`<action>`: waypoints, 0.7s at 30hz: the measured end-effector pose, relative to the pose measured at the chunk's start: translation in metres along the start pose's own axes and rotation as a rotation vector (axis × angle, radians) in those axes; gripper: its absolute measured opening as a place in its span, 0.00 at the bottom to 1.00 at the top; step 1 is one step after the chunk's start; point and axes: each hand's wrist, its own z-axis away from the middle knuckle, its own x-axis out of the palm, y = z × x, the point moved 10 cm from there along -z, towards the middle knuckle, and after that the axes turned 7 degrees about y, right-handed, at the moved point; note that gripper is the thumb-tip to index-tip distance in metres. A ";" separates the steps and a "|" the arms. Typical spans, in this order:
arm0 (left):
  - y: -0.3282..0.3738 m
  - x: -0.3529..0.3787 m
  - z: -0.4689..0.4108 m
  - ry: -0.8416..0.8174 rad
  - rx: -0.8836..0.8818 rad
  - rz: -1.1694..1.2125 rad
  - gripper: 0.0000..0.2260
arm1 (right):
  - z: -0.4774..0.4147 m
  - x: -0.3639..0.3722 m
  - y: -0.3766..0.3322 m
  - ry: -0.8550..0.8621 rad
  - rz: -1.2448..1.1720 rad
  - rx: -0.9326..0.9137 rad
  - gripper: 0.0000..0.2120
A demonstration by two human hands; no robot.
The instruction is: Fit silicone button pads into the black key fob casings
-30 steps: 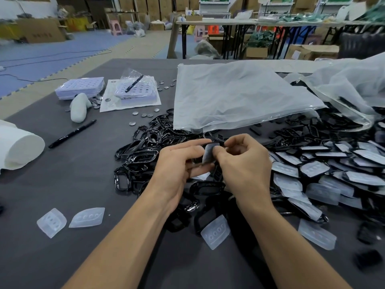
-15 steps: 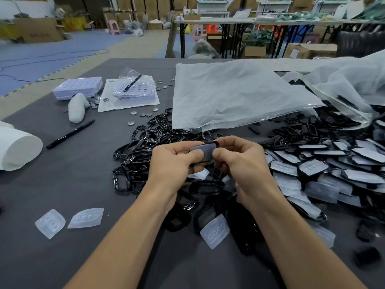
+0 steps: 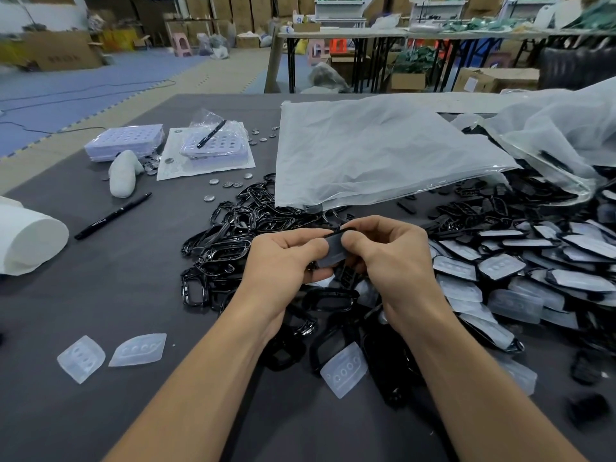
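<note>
Dark grey matting covers the worktable (image 3: 100, 295) in front of me, with a warehouse floor and stacked cartons beyond its far edge. My hands are brought together over the middle of the table. My left hand (image 3: 283, 261) and my right hand (image 3: 393, 258) each pinch one end of a black plastic key fob casing (image 3: 338, 232), thumbs pressing on the translucent silicone button pad (image 3: 334, 251) lying across its face. My fingers hide the edges, so I cannot tell whether the pad is fully seated; I judge this one is midway through being pressed home. To the right lies a wide spread of fitted casings (image 3: 500, 268), so a good share looks done. Left of my hands and farther off is a heap of empty glossy black frames (image 3: 230, 241). Two loose clear pads (image 3: 138, 350) lie near left, and another loose pad (image 3: 345, 373) lies near my right forearm, so plenty is left to fit.
</note>
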 end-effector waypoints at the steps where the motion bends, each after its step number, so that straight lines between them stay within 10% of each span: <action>1: 0.000 0.001 0.000 -0.004 0.000 -0.004 0.10 | 0.000 0.000 0.001 0.002 -0.004 0.006 0.11; 21: 0.003 0.003 0.001 -0.027 0.059 -0.046 0.09 | 0.000 -0.002 -0.001 0.021 0.097 -0.064 0.08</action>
